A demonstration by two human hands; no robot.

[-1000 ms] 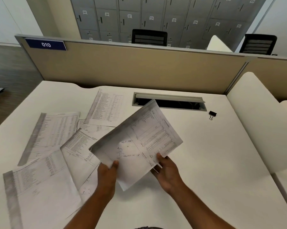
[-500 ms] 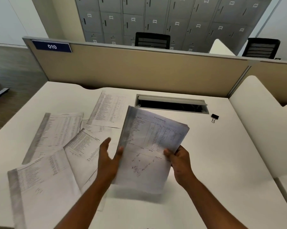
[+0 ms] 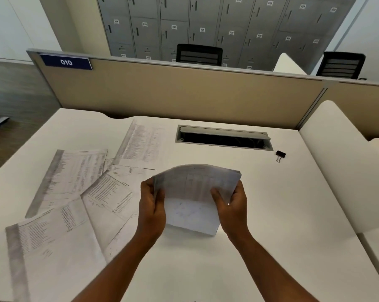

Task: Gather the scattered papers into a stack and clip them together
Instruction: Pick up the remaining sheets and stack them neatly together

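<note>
Both our hands grip one small bundle of papers [image 3: 195, 192]: left hand [image 3: 151, 201] curled round its left edge, right hand [image 3: 232, 203] round its right, holding it above the desk [image 3: 271, 214], near side of the cable slot [image 3: 224, 138]. We should square its edges by tapping them on the desk before adding more. Loose sheets [image 3: 75, 175] lie left of the slot; the binder clip [image 3: 280, 155] sits just right of it.

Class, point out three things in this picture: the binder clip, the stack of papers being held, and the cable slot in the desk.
binder clip [image 3: 280, 154]: head view, on its black body.
held stack of papers [image 3: 192, 192]: head view, middle of the top sheet.
cable slot [image 3: 223, 141]: head view, on its dark opening.
</note>
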